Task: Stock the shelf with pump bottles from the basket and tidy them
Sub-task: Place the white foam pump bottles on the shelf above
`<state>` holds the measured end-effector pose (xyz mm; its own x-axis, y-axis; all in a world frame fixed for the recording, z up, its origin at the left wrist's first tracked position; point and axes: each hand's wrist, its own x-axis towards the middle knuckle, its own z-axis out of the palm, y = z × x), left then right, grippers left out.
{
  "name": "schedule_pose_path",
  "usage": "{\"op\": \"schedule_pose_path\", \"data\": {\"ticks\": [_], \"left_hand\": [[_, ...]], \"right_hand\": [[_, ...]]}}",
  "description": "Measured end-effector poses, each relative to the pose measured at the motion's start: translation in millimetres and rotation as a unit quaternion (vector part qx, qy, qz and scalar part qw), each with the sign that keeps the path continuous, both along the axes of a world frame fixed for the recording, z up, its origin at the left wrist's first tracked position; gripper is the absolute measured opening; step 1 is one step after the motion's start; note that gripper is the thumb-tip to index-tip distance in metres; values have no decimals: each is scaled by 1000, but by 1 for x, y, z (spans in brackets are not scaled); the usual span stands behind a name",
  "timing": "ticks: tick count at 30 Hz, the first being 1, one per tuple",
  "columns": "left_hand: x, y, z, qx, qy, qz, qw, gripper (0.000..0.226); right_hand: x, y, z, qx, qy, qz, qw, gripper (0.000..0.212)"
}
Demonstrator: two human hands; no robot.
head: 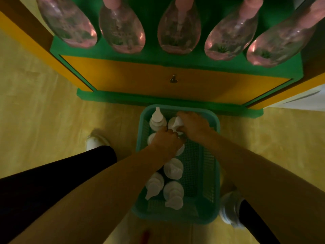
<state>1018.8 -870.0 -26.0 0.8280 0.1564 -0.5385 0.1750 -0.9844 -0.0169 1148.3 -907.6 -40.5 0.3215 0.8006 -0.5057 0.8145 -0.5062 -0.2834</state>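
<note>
Five clear pink-tinted pump bottles (179,30) already line the green shelf's (149,55) front edge. In the teal plastic basket (202,166) on the floor, several white pump bottles (173,169) remain. Left hand (165,140) and right hand (192,125) each curl fingers around one near its far end.
</note>
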Motion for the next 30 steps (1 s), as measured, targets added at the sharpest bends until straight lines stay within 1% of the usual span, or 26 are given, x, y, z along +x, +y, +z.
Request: {"op": "schedule_pose_path", "data": {"ticks": [3,5,6,9,11,12,14,16,18,20,22,25,27,30], "left_hand": [[-1,-1,4,-10,-14,-7,1000,40],[2,-3,11,-6,-60,-6,998,24],[3,-3,16,-10,-76,1,997,20],[7,-5,26,-32,-26,16,999,31],[11,-3,38,-49,-33,40,997,37],[12,-2,45,-67,-44,60,995,40],[14,-1,67,-138,-60,130,980,45],[14,-1,87,-227,-96,201,948,50],[12,-3,106,-305,-135,243,911,51],[8,-3,123,-360,-170,270,877,43],[2,-1,146,-396,-204,303,842,37],[-10,3,184,-459,-264,357,770,35],[-18,1,206,-498,-301,379,719,35],[-25,-5,232,-563,-317,429,631,22]], "right_hand": [[1,-5,0,20,12,-25,999,51],[4,-10,4,33,34,-68,997,41],[7,-14,7,40,53,-96,993,40],[17,-24,21,55,98,-172,979,48],[25,-31,35,66,127,-225,964,54],[28,-35,45,81,147,-255,952,54],[31,-44,69,124,190,-312,923,47],[34,-55,94,173,219,-349,895,42],[37,-65,121,219,246,-372,868,41],[39,-75,146,256,278,-383,843,41],[38,-84,171,286,298,-397,820,38],[36,-95,201,338,304,-428,781,36],[35,-102,222,366,311,-458,748,38],[31,-109,251,388,360,-495,689,48]]}}
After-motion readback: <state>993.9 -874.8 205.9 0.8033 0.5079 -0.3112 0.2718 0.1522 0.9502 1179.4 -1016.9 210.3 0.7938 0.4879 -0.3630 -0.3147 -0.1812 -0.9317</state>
